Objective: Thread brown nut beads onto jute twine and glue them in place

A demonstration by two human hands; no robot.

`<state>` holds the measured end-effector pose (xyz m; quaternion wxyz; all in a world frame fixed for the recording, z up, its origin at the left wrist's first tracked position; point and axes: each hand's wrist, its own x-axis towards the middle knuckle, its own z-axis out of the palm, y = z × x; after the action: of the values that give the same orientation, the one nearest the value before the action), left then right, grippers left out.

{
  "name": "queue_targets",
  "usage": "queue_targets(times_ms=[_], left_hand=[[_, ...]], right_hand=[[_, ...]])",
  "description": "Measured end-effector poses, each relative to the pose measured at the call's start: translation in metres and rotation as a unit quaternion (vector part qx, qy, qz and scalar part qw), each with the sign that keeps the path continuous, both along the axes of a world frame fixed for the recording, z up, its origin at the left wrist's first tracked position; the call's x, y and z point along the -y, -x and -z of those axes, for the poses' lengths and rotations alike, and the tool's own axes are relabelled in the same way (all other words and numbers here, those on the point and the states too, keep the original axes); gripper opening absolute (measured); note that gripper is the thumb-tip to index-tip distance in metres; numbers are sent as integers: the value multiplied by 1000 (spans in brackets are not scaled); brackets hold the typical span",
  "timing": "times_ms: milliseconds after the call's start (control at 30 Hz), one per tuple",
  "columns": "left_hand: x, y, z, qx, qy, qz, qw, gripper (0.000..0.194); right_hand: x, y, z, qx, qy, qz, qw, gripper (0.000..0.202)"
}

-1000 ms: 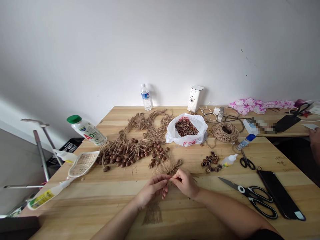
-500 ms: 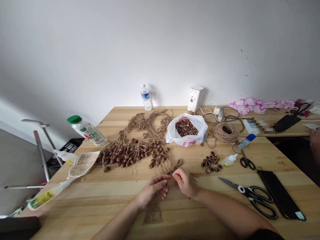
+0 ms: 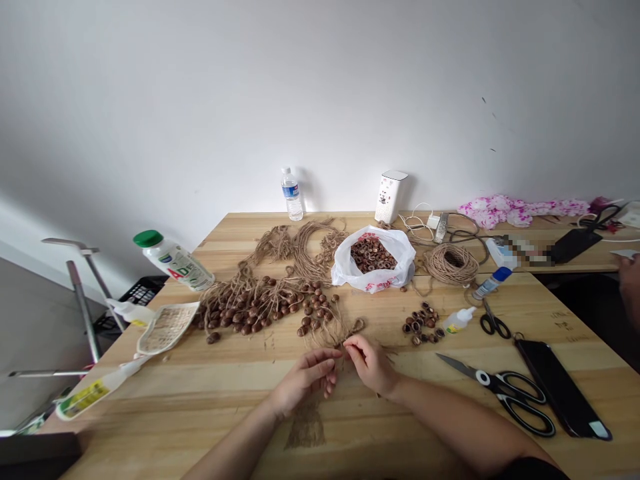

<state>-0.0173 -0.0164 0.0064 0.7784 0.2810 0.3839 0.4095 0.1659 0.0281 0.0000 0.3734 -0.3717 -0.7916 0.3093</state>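
Observation:
My left hand [image 3: 306,381] is curled, its thumb and index finger pinched together at the end of some brown twine [image 3: 334,328]. Right beside it, the fingertips of my right hand [image 3: 373,368] close on the same twine, the gripped part mostly hidden by the fingers. Just beyond the hands lies a knotted twine loop [image 3: 358,326]. Strands run from there to a small group of round brown nut shells [image 3: 316,311]. Further left is a large heap of shells on twine [image 3: 250,310].
Beyond the hands stands a white plastic bag [image 3: 345,273] of cut shell pieces, with a twine coil [image 3: 453,263] beside it. At right lie loose shell halves [image 3: 417,323], a glue bottle [image 3: 459,321], small scissors [image 3: 495,325], large scissors [image 3: 520,397] and a black phone [image 3: 563,387]. A person's hand shows far right.
My right fingers have shifted very slightly at the twine. Otherwise the hands and table items stay where they were.

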Motion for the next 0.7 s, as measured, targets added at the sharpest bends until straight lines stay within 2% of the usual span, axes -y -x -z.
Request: queue_targets(times_ms=[267,467,700], left_hand=[[0,0,1,-1,-2,3,1000,40],[0,0,-2,-6,0,2,1000,40],[0,0,-1,-13,-1,3,1000,41]], right_hand=[[-1,1,5,-20,-18,10,1000,8],[-4,1,0,-53,-56,-16,997,13],[-3,1,-6,-43,-63,-24,997,18]])
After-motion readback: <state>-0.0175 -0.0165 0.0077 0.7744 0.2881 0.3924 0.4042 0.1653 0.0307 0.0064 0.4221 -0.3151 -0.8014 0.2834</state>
